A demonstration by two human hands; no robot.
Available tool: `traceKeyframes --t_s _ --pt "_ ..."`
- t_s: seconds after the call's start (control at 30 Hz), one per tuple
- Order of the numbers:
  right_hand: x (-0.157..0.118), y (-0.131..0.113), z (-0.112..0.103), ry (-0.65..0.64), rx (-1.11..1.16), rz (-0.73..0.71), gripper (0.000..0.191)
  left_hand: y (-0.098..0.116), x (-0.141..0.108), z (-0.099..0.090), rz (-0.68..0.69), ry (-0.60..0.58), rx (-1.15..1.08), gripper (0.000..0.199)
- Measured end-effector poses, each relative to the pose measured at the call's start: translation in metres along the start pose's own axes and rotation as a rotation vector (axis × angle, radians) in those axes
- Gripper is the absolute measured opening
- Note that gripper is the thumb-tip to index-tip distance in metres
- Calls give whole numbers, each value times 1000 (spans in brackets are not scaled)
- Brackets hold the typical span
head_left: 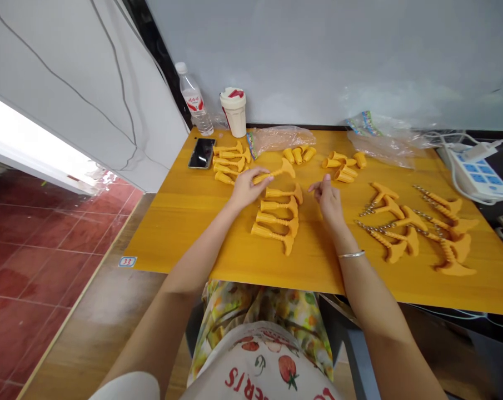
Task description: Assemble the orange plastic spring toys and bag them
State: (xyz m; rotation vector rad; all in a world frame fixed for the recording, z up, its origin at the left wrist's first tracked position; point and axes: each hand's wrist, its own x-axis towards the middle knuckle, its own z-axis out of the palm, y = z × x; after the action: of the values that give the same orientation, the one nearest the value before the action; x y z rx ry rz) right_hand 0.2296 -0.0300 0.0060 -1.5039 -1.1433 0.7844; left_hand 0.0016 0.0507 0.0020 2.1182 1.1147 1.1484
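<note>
My left hand (251, 186) is closed round the capped end of a yellow T-handled tool (281, 170), whose handle points right. Nearer me, several capped yellow tools (276, 220) lie in a column with handles to the right. My right hand (327, 194) is raised over the table to the right of them, its fingers partly curled and apart, with nothing visible in them. On the right lie several yellow T-handled tools (409, 219) with bare metal spirals. Loose yellow caps (345, 168) sit in two groups at the back.
More capped tools (230, 161) lie at the back left beside a phone (202, 153). Behind stand a water bottle (196, 103) and a lidded cup (234, 114). Clear plastic bags (282, 140) lie along the wall. A power strip (478, 175) with cables occupies the right rear.
</note>
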Motion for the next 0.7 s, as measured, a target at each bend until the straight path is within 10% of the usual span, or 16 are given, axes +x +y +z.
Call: traceKeyframes --t_s 0.4,0.7 --pt "23 37 -3 73 -193 -28 73 -29 58 47 -176 -386 158 24" --pt "25 37 1 30 -334 -41 62 -37 65 40 -102 -441 205 38"
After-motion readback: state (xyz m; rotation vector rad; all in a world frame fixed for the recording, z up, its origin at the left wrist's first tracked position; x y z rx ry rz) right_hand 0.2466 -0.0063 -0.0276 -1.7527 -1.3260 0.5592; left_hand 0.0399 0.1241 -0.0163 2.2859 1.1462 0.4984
